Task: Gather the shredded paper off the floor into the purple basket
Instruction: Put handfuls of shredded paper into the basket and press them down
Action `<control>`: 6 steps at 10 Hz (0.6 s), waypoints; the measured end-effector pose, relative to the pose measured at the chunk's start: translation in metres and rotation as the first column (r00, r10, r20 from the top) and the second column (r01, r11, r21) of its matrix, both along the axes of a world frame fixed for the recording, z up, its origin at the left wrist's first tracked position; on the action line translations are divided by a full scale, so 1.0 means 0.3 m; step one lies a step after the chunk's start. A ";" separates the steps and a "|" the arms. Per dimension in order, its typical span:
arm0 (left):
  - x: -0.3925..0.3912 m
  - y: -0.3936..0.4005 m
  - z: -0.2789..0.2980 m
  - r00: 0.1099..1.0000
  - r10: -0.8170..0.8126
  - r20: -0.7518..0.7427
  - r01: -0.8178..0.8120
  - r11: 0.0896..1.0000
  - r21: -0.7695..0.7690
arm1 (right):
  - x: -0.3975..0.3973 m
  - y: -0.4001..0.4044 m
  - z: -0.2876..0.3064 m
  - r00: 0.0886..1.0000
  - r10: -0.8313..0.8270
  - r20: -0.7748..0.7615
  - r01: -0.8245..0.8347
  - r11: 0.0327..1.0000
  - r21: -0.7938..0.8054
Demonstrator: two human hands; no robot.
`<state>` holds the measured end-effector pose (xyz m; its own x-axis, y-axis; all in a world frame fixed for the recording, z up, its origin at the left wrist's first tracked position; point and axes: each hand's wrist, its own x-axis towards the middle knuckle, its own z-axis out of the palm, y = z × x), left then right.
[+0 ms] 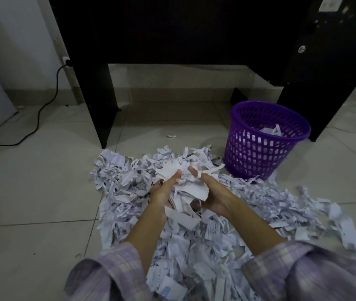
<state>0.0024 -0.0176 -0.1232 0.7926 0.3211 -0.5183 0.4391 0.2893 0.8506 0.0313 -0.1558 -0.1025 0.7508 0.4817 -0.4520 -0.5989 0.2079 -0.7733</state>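
The person crouches over a wide heap of white shredded paper strips (194,235) spread across the pale tiled floor (31,192), both forearms reaching out of rolled lilac checked sleeves (111,272). The left hand (161,192) and the right hand (214,196) face each other with a loose wad of torn paper (189,183) bunched between them; the fingers of both curl inward around the wad, thumbs up on top, so each hand has a hold on it from its own side, and the bundle sits just above the heap. Scraps hang from its underside down toward the pile. The round purple plastic lattice basket (264,140) stands upright ahead and to the right of the hands, near but apart from them, its base touching the far right fringe of the heap, and some shreds already lie inside against its far wall. Behind it rise the black panels of a dark desk (172,29): one leg panel (98,101) comes down to the floor left of the heap's far edge, another stands close behind the basket on the right. Between those legs the tiles lie bare up to the beige skirting, save one small white scrap (171,136). To the left, bare floor runs out to the wall, where a black cable (42,111) trails from a wall socket across the tiles. The heap's right edge thins out into scattered strips.
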 end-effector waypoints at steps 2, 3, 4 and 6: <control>-0.005 -0.028 0.001 1.000 -0.019 0.006 0.019 0.997 -0.069 | 0.017 -0.017 -0.028 0.998 0.002 0.056 0.000 0.999 -0.035; 0.019 -0.040 0.014 0.999 -0.048 -0.026 0.046 0.997 -0.064 | 0.032 -0.045 -0.036 0.997 -0.009 0.080 0.011 0.999 -0.032; 0.031 -0.065 0.038 0.992 -0.120 -0.036 0.116 0.987 -0.113 | 0.025 -0.068 -0.007 0.994 -0.079 0.070 0.080 0.997 -0.012; 0.099 -0.128 0.142 0.989 -0.148 0.011 0.144 0.938 -0.315 | 0.023 -0.174 0.130 0.978 -0.152 0.145 0.187 0.942 -0.277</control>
